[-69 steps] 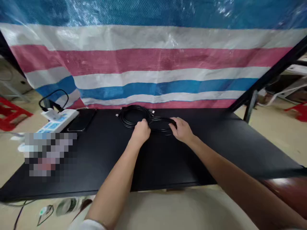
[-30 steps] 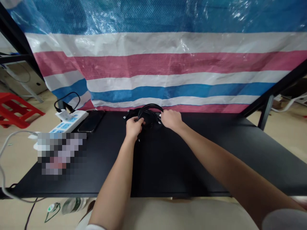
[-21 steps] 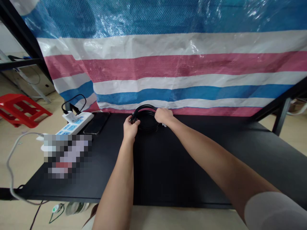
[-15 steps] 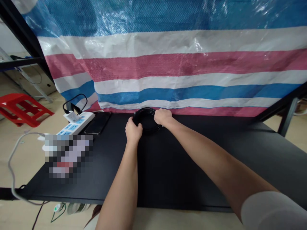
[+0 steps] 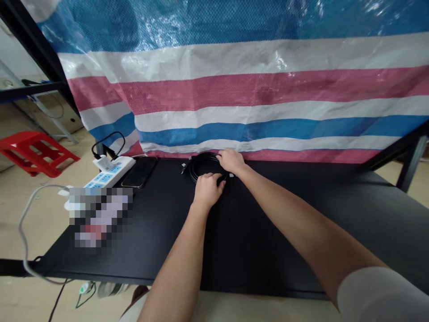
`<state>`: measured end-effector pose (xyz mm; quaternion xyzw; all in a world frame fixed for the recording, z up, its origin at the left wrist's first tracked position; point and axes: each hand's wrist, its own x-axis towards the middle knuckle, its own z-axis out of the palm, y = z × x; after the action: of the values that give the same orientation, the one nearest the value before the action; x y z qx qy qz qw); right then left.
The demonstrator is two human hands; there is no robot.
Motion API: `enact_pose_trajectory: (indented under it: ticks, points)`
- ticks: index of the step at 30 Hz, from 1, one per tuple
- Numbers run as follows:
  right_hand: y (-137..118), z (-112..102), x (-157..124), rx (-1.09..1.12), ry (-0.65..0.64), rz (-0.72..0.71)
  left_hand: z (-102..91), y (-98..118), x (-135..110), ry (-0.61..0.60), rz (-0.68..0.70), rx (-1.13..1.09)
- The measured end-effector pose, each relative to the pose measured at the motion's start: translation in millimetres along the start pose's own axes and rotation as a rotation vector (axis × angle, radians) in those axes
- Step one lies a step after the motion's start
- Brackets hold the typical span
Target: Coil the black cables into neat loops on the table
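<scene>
A coil of black cable [image 5: 203, 166] lies flat near the far edge of the black table [image 5: 268, 232], with small white-tipped connectors at its left end. My left hand [image 5: 208, 190] sits on the near side of the coil, fingers curled over the loops. My right hand [image 5: 231, 162] presses on its far right side, fingers closed on the cable. Part of the ring is hidden under both hands.
A white power strip [image 5: 110, 172] with a plugged-in charger and a black phone [image 5: 139, 172] lie left of the coil. A pixelated patch [image 5: 98, 218] covers part of the table. A striped tarp [image 5: 254, 98] hangs just behind the far edge.
The loose cable has been gathered into a tighter ring near the far edge. My left hand has moved from the ring's left side to its near side, and the view has shifted.
</scene>
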<state>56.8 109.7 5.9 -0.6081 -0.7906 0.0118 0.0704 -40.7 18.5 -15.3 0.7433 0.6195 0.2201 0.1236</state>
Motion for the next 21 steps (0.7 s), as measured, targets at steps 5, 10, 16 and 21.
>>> enact_pose_trajectory:
  ticks: [5, 10, 16, 21]
  points:
    - [4, 6, 3, 0.029, -0.048, -0.001, 5.1, -4, 1, 0.049, -0.001, -0.008]
    - [12, 15, -1, 0.068, 0.017, -0.085, 11.3, -6, 3, 0.086, -0.127, 0.006]
    - [23, 22, -18, 0.165, 0.209, -0.229, 6.8, -14, 5, 0.31, -0.19, -0.254]
    - [15, 25, -43, 0.175, 0.237, -0.498, -5.2, -23, 4, 0.715, -0.513, -0.461]
